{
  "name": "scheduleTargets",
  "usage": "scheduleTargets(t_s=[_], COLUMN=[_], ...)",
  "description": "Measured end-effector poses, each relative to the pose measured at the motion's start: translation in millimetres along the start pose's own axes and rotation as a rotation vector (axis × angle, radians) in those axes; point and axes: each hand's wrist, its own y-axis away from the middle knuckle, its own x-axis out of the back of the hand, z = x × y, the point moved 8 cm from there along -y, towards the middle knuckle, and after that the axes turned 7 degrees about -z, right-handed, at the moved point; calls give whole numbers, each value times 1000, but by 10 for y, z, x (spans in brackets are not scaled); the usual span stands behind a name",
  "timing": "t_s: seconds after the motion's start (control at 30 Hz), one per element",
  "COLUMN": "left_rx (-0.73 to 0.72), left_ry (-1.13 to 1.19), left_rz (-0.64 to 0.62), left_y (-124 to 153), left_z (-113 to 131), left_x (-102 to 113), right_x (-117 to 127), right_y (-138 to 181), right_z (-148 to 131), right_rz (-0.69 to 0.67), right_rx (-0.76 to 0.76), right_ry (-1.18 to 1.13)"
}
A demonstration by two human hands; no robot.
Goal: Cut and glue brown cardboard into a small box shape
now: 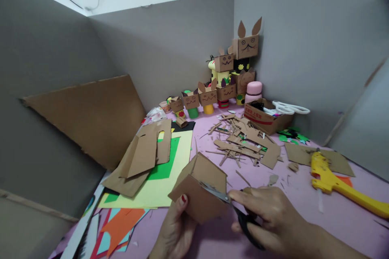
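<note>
My left hand [175, 226] is closed on the lower edge of a folded brown cardboard piece [199, 188], thumb on its front face. My right hand [267, 216] grips black-handled scissors [226, 201], fingers through the loops. The metal blades reach left into the right edge of the cardboard piece. Both hands are low in the view, just above the pink tabletop [304, 202].
Yellow glue gun [337, 184] lies at right. Cardboard scraps [243, 141] litter the middle. Coloured paper sheets [152, 182] and cardboard cutouts [146, 156] lie at left, a large cardboard sheet [91, 117] leans on the left wall. Cardboard animal figures [226, 83], a box [266, 119] with white scissors [288, 108] stand at the back.
</note>
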Motion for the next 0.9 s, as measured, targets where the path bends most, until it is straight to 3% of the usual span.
scheduleTargets(t_s=[0.7, 0.9], left_rx=[-46, -34], left_ry=[-64, -43], left_rz=[85, 51], left_y=[28, 12], left_z=[57, 27], left_x=[-11, -37], right_x=[93, 52], right_y=[-25, 0], right_z=[-81, -82], right_rz=[82, 83], right_rx=[-5, 28], right_ry=[100, 95])
